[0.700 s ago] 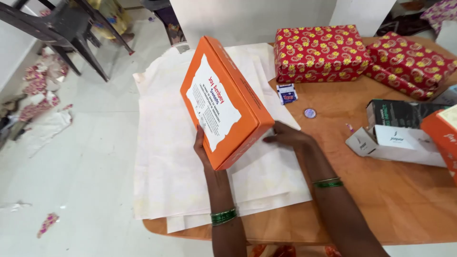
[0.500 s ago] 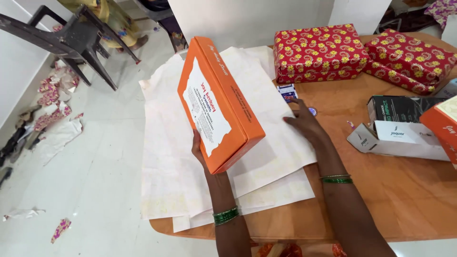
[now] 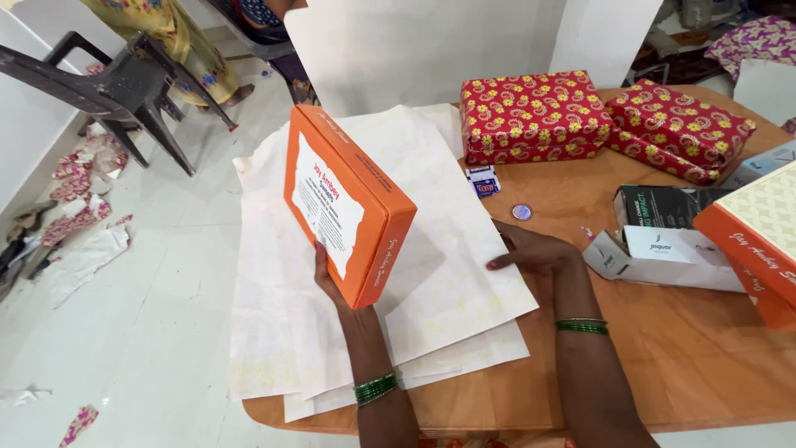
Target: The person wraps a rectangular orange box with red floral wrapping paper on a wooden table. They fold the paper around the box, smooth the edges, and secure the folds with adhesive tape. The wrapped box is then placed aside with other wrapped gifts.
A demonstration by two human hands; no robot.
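Observation:
My left hand [image 3: 327,278] holds an orange flat box [image 3: 344,199] with a white label, tilted up on its edge above a stack of white paper sheets [image 3: 439,274]. My right hand [image 3: 531,247] rests on the right edge of the top sheet, fingers bent and pointing left. The sheets lie spread over the left end of a round wooden table [image 3: 705,348] and hang over its edge. Green bangles are on both wrists.
Two boxes wrapped in red flowered paper [image 3: 531,116] [image 3: 680,129] sit at the back. A small blue packet [image 3: 483,181], a round cap [image 3: 521,211], an open dark and white carton [image 3: 663,241] and another orange box [image 3: 759,241] lie to the right. A dark plastic chair [image 3: 108,83] stands far left.
My left hand has turned the orange box more upright and moved it left. My right hand has slid back along the sheet's right edge toward me.

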